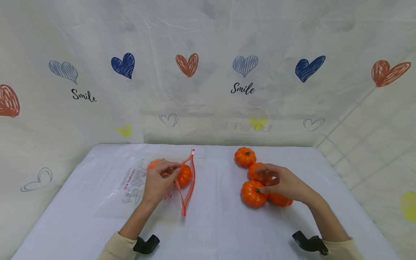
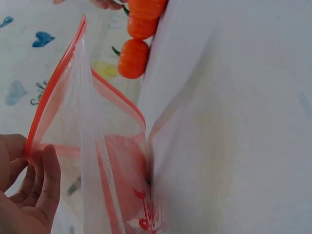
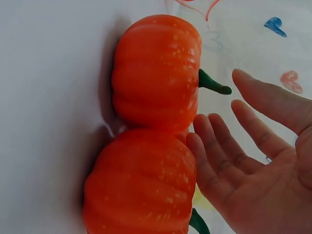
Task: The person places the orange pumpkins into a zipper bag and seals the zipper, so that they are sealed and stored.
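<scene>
My left hand (image 1: pixel 161 179) pinches the red zip edge (image 2: pixel 45 105) of a clear plastic bag (image 1: pixel 113 206) that lies on the table with its mouth spread apart. Inside the bag are orange toy pumpkins (image 1: pixel 184 176), partly covered by that hand. On the right, my right hand (image 1: pixel 284 183) hovers over several more pumpkins, its fingers loosely bent and holding nothing. In the right wrist view the thumb and fingertips are close to the green stem (image 3: pixel 214 83) of one pumpkin (image 3: pixel 156 70). Another pumpkin (image 3: pixel 141 183) sits against it.
A white cloth covers the table (image 1: pixel 217 231). Behind it hangs a pale sheet (image 1: pixel 208 104) printed with hearts and words. The farthest loose pumpkin (image 1: pixel 245 157) sits near the table's back edge. Black wrist mounts (image 1: pixel 146 245) show below both hands.
</scene>
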The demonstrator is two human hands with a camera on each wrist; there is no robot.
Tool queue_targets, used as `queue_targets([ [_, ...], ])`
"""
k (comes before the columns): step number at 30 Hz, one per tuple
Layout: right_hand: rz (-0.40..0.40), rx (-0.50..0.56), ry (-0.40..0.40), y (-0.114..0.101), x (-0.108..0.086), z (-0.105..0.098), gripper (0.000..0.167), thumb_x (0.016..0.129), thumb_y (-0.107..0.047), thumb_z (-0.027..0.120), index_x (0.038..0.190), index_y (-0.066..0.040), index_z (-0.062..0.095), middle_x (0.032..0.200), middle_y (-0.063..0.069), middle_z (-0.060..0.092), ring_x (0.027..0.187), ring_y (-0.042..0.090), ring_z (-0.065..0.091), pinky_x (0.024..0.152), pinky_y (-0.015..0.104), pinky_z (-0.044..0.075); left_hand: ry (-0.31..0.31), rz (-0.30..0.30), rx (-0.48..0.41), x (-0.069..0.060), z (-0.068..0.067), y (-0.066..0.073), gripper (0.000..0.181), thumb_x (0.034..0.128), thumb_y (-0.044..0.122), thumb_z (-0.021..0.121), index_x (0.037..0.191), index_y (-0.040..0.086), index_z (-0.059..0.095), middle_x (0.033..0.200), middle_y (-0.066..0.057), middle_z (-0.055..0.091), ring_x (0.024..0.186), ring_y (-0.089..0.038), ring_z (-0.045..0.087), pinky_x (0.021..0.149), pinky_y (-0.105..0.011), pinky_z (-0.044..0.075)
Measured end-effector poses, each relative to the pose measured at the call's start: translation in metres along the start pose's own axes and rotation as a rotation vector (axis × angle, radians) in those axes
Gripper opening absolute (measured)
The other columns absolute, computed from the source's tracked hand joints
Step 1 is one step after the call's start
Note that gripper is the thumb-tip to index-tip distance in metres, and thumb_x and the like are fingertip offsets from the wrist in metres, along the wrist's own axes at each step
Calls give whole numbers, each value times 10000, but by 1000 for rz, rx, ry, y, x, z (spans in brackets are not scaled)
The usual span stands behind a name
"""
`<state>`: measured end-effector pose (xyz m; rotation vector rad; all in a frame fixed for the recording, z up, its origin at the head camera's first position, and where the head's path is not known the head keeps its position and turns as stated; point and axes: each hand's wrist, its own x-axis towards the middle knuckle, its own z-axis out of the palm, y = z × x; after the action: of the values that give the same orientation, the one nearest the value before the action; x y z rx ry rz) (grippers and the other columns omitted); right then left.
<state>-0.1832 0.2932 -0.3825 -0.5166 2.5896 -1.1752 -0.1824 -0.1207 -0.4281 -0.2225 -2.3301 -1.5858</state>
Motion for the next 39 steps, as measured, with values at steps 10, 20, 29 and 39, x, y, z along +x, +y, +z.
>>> queue_targets([
  [10,-24,-3,-104,3,-3,0,513,874,-137,821,1342,-106,614,1333,153,636,1204,344,625,941,413,619,-2,-14,-4,0,0,0,184,963,177,751,1137,201,808,1017,28,716,930,-167,646,814,-164,573],
  [20,-81,-72,-130,0,-3,14,586,821,-53,816,1352,-159,591,1352,109,637,1236,335,601,973,458,596,-1,-15,-14,1,1,-3,186,970,161,742,1140,195,809,1007,-28,711,915,-163,635,804,-148,561],
  [29,-141,-177,-129,-2,-3,23,701,770,-13,821,1408,-148,564,1398,74,606,1212,295,620,957,330,592,-6,-7,-11,0,0,-4,185,964,170,751,1131,223,810,1002,25,700,918,-166,647,813,-161,571],
  [39,-76,-172,-133,-7,0,33,716,793,-127,877,1419,-137,530,1419,94,594,1267,342,581,931,310,587,-10,-14,-11,0,1,-4,186,964,178,751,1129,239,810,1011,26,707,929,-173,643,814,-164,571],
])
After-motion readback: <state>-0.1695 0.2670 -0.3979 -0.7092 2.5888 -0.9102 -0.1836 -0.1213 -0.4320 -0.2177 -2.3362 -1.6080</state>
